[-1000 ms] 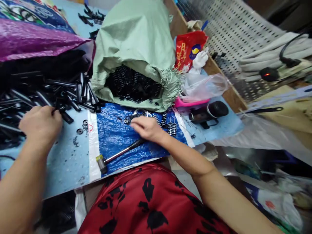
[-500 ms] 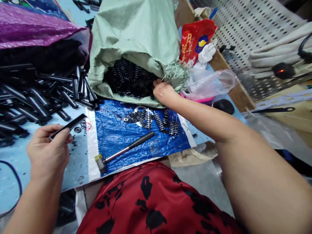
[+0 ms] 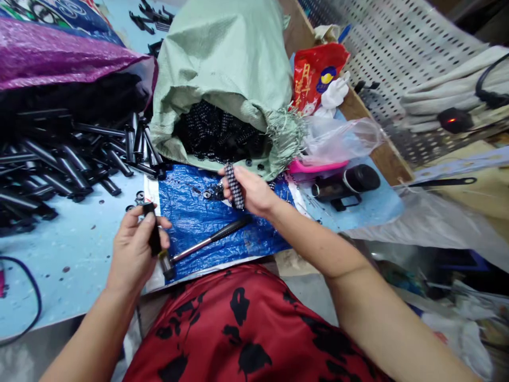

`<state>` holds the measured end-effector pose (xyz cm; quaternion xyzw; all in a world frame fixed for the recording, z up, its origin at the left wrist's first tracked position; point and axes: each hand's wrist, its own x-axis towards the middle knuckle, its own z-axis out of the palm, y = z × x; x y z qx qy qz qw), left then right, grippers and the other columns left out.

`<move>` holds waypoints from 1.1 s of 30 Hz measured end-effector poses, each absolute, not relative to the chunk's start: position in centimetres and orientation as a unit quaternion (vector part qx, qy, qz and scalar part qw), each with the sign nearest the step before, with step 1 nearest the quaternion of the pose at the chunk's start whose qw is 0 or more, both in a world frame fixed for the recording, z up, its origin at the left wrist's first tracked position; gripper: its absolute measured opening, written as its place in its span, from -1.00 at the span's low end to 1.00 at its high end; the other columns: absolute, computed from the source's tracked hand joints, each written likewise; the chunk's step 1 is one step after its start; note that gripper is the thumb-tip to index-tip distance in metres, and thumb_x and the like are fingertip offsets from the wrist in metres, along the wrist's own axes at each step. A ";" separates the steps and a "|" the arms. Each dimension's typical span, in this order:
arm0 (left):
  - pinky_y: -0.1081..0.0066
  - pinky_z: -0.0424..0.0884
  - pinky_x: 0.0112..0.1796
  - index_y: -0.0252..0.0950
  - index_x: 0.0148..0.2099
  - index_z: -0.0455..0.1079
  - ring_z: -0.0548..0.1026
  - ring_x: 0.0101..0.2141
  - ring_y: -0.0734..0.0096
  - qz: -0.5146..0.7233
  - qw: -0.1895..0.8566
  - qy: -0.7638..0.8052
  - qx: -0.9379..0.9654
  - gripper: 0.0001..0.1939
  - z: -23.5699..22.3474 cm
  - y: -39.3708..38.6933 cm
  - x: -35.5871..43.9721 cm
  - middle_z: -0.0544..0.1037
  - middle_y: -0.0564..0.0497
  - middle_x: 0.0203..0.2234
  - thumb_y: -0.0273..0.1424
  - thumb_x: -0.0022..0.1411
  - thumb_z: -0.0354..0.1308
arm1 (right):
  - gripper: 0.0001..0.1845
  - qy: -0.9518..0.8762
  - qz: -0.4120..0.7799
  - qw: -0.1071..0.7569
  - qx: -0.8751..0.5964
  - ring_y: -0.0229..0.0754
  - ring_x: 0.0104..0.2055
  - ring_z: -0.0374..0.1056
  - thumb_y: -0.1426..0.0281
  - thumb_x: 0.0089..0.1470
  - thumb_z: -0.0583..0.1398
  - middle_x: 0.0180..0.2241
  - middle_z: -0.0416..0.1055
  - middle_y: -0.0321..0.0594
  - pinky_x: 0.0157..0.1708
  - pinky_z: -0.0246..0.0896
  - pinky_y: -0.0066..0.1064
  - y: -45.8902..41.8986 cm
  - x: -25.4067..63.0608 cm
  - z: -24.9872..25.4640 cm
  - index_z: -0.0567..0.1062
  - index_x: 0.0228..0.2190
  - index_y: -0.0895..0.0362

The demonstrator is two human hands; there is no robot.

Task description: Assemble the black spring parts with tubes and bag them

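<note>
The left hand (image 3: 135, 246) is clamped on a black piece (image 3: 152, 233) and the right hand (image 3: 254, 192) on a studded dark rod (image 3: 234, 185) above the blue sheet (image 3: 254, 241); handling them well probably calls for a firm, light pinch, ends left free; the left hand points up and inward; the right reaches in from the other side, the two apart. Farther out lie the mallet (image 3: 228, 229), the open green sack (image 3: 222, 58) and, leftward, heaped black tubes (image 3: 71, 167).

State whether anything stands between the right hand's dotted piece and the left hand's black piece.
Only fingertips beside the dotted piece and black piece. Otherwise nothing visible: the gap is open above the blue sheet, with the hammer lying nearer the person.
</note>
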<state>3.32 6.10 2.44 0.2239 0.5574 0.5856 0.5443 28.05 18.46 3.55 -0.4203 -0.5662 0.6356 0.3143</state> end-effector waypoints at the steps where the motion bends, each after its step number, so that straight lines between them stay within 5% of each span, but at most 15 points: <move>1: 0.51 0.30 -0.63 -0.20 -0.01 0.34 0.41 -0.68 0.43 0.573 0.553 0.555 0.243 -0.41 2.4 6.0 3.8 0.62 0.05 -0.48 -0.13 0.02 0.50 | -0.24 -0.488 0.707 0.302 -0.413 -0.38 -0.42 0.29 -0.30 0.24 0.02 -0.32 0.35 -0.27 -0.41 0.28 -0.49 16.9 26.9 3.3 0.36 -0.06 0.16; 6: 0.58 0.23 -0.60 -0.29 -0.06 0.45 0.37 -0.64 0.58 0.514 0.571 0.557 0.314 -0.53 2.0 5.5 5.7 0.56 0.05 -0.48 -0.04 0.21 0.40 | -0.25 -0.349 0.792 0.320 -0.386 -0.48 -0.63 0.04 -0.30 0.08 0.24 -0.53 0.17 -0.46 -0.62 -0.07 -0.60 12.3 23.4 2.5 0.40 -0.13 0.14; 9: 0.56 0.26 -0.57 -0.32 -0.16 0.50 0.35 -0.62 0.60 0.515 0.534 0.576 0.342 -0.60 1.6 5.1 6.7 0.53 0.06 -0.50 -0.06 0.27 0.36 | -0.26 -0.341 0.786 0.353 -0.376 -0.47 -0.65 0.01 -0.30 0.13 0.19 -0.57 0.14 -0.48 -0.62 -0.08 -0.60 11.3 22.7 2.1 0.41 -0.06 0.10; 13: 0.48 0.38 -0.45 -0.29 -0.21 0.55 0.43 -0.50 0.51 0.538 0.446 0.599 0.391 -0.60 1.0 5.0 8.6 0.58 0.03 -0.41 -0.10 0.08 0.51 | -0.29 -0.348 0.727 0.436 -0.401 -0.39 -0.36 0.35 -0.27 0.17 0.17 -0.33 0.43 -0.26 -0.33 0.35 -0.54 10.4 21.5 1.6 0.48 -0.13 0.14; 16: 0.42 0.42 -0.34 -0.25 -0.23 0.58 0.46 -0.41 0.43 0.525 0.418 0.592 0.446 -0.68 1.1 5.3 9.3 0.57 0.05 -0.40 -0.16 0.08 0.51 | -0.26 -0.427 0.680 0.429 -0.414 -0.24 -0.05 0.47 -0.25 0.26 0.08 -0.02 0.50 -0.07 0.01 0.46 -0.40 10.1 21.1 1.3 0.52 -0.07 0.17; 18: 0.42 0.39 -0.37 -0.24 -0.28 0.58 0.41 -0.44 0.44 0.515 0.421 0.596 0.449 -0.72 1.4 5.3 9.0 0.53 0.07 -0.46 -0.16 0.12 0.47 | -0.17 -0.540 0.617 0.409 -0.400 -0.12 0.20 0.41 -0.27 0.25 0.08 0.21 0.39 0.02 0.17 0.44 -0.30 10.1 21.9 1.1 0.46 0.15 0.15; 21: 0.42 0.36 -0.44 -0.25 -0.32 0.57 0.37 -0.48 0.44 0.505 0.447 0.611 0.415 -0.67 2.0 4.7 8.0 0.52 0.06 -0.48 -0.11 0.07 0.50 | 0.23 -0.751 0.434 0.368 -0.334 0.08 0.56 -0.05 -0.31 0.01 0.29 0.49 -0.08 0.09 0.40 0.27 -0.09 10.6 24.2 0.7 0.10 0.45 0.11; 23: 0.42 0.36 -0.44 -0.26 -0.31 0.57 0.37 -0.48 0.44 0.492 0.467 0.611 0.407 -0.62 2.2 4.3 7.4 0.53 0.04 -0.47 -0.08 0.03 0.52 | 0.28 -0.851 0.311 0.331 -0.263 0.10 0.59 -0.17 -0.21 0.03 0.35 0.51 -0.17 0.11 0.48 0.14 -0.01 10.8 25.5 0.4 -0.05 0.50 0.09; 25: 0.44 0.34 -0.46 -0.27 -0.32 0.56 0.35 -0.51 0.46 0.483 0.486 0.603 0.409 -0.58 2.3 4.0 7.1 0.49 0.05 -0.52 -0.02 0.06 0.50 | 0.15 -0.894 0.235 0.317 -0.211 0.05 0.56 -0.03 -0.07 0.18 0.31 0.47 -0.03 0.14 0.50 0.12 -0.03 10.9 26.2 0.2 -0.11 0.51 0.10; 30: 0.43 0.31 -0.47 -0.27 -0.24 0.52 0.31 -0.54 0.47 0.513 0.484 0.603 0.373 -0.43 2.1 3.7 7.6 0.42 0.05 -0.56 0.15 0.41 0.07 | 0.17 -0.888 0.167 0.373 -0.211 0.02 0.48 0.16 -0.08 0.18 0.30 0.38 0.17 0.16 0.45 0.25 -0.12 10.2 25.9 0.3 -0.09 0.51 0.18; 33: 0.44 0.41 -0.33 -0.26 -0.21 0.54 0.43 -0.39 0.44 0.536 0.470 0.596 0.370 -0.52 1.4 3.6 8.1 0.53 0.02 -0.41 0.08 0.39 0.17 | 0.11 -0.891 0.143 0.380 -0.202 0.01 0.47 0.18 -0.04 0.22 0.28 0.36 0.21 0.16 0.44 0.29 -0.13 9.4 25.6 0.2 -0.06 0.51 0.20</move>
